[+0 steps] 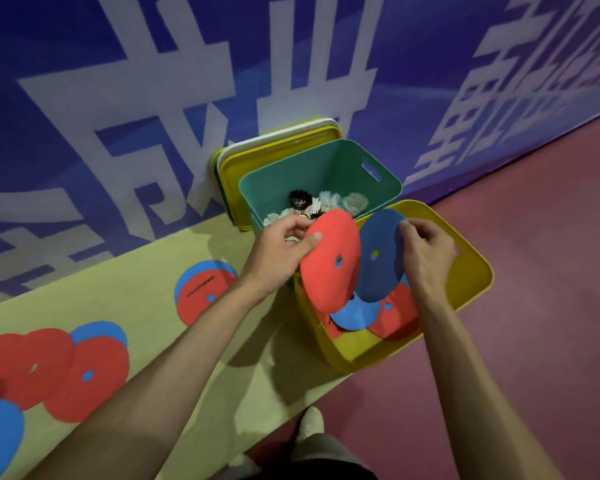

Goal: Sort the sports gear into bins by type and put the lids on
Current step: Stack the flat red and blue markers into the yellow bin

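Discs fill both hands above the yellow bin (478,271), which stands on the floor (534,306) at the edge of a yellow-green mat (146,278). The left hand (281,258) pinches a red disc (329,268) at its upper left rim, thumb on the near face and fingers curled behind. The disc is tilted steeply over the bin's near left corner. The right hand (426,251) grips a dark blue disc (378,258) by its right edge, its fingers curled over the rim. The blue disc is also held on a slant, just beside the red one and partly behind it.

Inside the yellow bin lie more discs, among them a light blue one (354,313) and a red one (395,317), overlapping on the bottom. Touching the yellow bin on its far side is a green bin (309,164) with shuttlecocks (326,200) in it. Behind the green bin, a stack of lids (257,157) leans against the blue wall banner (118,98).

On the mat to the left, a red disc lies over a blue one (201,292). Farther left is a cluster of red and blue discs (66,368). A shoe (310,422) shows at the bottom.
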Available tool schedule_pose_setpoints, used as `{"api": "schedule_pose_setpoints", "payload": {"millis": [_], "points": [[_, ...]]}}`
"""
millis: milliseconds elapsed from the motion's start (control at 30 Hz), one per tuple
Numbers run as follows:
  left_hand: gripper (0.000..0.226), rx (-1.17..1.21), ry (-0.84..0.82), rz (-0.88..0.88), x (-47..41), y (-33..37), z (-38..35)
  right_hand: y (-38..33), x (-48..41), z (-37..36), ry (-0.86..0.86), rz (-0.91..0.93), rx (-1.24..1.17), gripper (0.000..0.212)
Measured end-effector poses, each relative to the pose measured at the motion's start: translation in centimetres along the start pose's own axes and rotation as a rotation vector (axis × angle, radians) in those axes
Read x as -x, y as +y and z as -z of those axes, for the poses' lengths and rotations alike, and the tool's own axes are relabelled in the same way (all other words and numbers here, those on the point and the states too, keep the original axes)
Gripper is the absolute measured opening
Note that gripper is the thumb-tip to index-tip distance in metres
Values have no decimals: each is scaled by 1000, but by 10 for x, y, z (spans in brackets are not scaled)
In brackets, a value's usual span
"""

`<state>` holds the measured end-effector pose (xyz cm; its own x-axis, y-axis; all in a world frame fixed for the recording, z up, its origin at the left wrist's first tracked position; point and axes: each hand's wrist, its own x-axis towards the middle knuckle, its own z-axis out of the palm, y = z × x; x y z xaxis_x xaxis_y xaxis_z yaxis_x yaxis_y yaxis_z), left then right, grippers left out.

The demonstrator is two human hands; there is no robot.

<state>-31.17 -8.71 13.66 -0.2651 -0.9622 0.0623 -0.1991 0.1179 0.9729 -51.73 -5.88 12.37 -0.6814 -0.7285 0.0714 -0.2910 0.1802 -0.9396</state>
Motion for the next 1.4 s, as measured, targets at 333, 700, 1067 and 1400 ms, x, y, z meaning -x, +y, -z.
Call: {"api": "schedule_pose_setpoints", "payload": {"millis": [333, 700, 1067, 1400], "points": [[18, -266, -2, 111, 1, -40, -27, 31, 5, -7, -118, -116, 185, 14], [16, -223, 208, 301, 5, -71, 69, -31, 28, -105, -535, 97, 46, 13], [17, -274, 344, 581, 40, -140, 180, -30, 76, -218, -1000, 106, 295, 15], [22, -176, 335, 843, 48, -221, 200, 43, 87, -294, -1116, -2, 651, 26]]}}
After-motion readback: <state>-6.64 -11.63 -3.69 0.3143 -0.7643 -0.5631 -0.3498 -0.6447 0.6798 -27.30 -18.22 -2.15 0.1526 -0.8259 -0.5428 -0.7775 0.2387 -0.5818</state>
